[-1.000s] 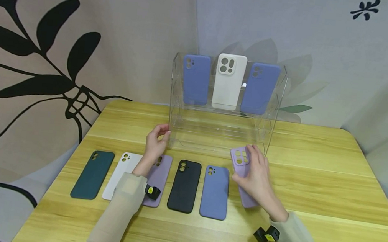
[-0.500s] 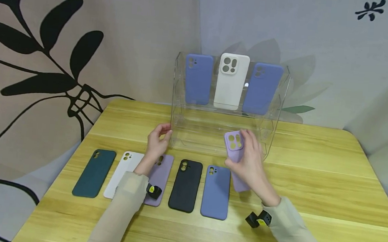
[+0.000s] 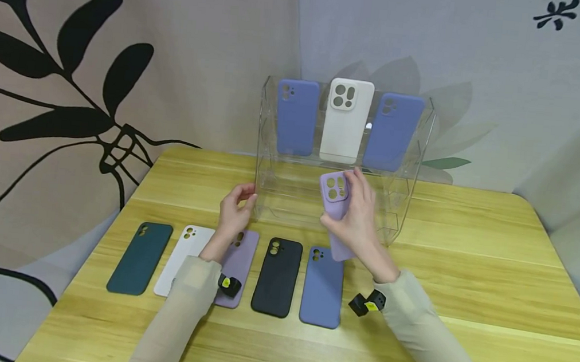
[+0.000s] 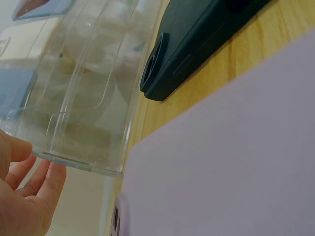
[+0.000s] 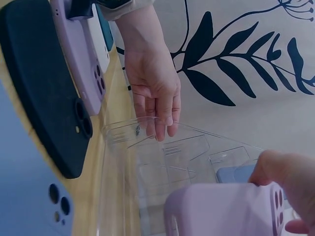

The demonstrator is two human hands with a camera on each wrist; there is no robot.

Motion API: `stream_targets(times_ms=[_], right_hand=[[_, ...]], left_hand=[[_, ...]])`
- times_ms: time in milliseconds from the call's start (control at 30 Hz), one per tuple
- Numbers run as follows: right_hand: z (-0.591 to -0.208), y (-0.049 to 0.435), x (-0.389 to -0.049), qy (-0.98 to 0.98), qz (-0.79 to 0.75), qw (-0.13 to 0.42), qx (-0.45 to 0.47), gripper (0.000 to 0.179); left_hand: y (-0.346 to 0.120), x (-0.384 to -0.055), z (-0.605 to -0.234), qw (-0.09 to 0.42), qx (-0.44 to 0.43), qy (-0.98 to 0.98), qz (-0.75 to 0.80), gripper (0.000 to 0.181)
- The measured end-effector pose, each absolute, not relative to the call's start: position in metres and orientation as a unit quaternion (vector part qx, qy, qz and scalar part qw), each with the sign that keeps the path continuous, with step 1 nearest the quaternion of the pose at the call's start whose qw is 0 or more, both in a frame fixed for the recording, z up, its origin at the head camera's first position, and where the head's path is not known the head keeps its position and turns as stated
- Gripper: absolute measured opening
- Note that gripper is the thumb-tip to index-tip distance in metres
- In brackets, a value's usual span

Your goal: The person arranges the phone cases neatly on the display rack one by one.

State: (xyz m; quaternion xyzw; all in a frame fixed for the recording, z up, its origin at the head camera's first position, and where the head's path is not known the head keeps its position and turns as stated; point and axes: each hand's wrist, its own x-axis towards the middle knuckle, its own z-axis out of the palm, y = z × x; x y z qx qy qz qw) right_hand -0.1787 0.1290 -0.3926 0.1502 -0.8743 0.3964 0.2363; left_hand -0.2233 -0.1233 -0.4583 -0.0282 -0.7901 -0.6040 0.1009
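A lilac phone case (image 3: pixel 335 205) with a large camera cutout is in my right hand (image 3: pixel 358 217), gripped along its sides between thumb and fingers. It is tilted in front of the lower part of the clear acrylic display rack (image 3: pixel 293 201), its lower end overlapping a blue phone case (image 3: pixel 322 290) in the head view. At the rack's left side, my left hand (image 3: pixel 235 211) rests its fingertips against the outer edge. The left wrist view shows the thumb and fingers (image 4: pixel 51 184) right at that clear panel.
Two blue cases (image 3: pixel 296 118) flank a white case (image 3: pixel 345 122) on the rack's upper tier. Along the wooden table (image 3: pixel 494 268) lie a dark green case (image 3: pixel 140 260), a white case (image 3: pixel 191 250), a lilac case (image 3: pixel 238 263) partly under my left arm, and a black case (image 3: pixel 276 277).
My right hand has carried the lilac case up and leftward from the right end of the row to the rack's front. The left hand has stayed at the rack's side.
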Motion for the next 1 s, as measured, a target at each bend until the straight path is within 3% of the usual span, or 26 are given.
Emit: stream_targets(times_ms=[467,733,1000], right_hand=[[-0.384,0.101,-0.210,-0.850,0.398,0.297,0.178,0.076],[-0.375,0.083,-0.228,-0.833,0.414,0.322,0.176,0.079],[-0.370,0.069,-0.247,-0.809,0.428,0.364,0.173,0.080]], left_hand=[[-0.123,-0.223,-0.458,0.111,-0.033,-0.789,-0.603,0.022],[-0.116,-0.205,-0.426,0.111,-0.042,-0.791,-0.600,0.022],[-0.115,-0.202,-0.422,0.114,-0.048,-0.786,-0.606,0.022]])
